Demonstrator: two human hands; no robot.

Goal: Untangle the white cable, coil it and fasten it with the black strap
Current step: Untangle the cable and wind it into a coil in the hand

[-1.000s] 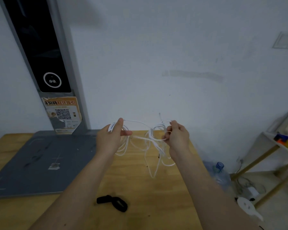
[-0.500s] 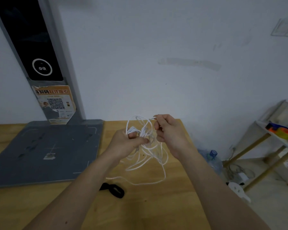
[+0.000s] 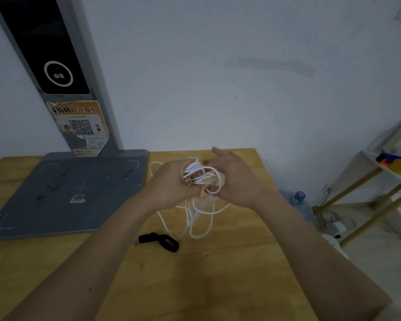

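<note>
The white cable (image 3: 200, 176) is bunched in several loops between my two hands above the wooden table (image 3: 229, 262). My left hand (image 3: 169, 184) is closed around the bunch. My right hand (image 3: 235, 179) touches the loops from the right, fingers partly spread and blurred, thumb side at a small loop. More loops hang down from the bunch to the table top. The black strap (image 3: 159, 241) lies flat on the table below the hands, apart from the cable.
A grey base plate (image 3: 63, 193) with an upright dark post (image 3: 56, 66) stands on the table's left side. The table's right edge is close to my right arm. Beyond it are a water bottle (image 3: 299, 200) and a wooden shelf (image 3: 380, 181) on the floor.
My hands have come together from being spread apart. The cable has gone from a stretched tangle to a tighter bunch of loops in my left hand.
</note>
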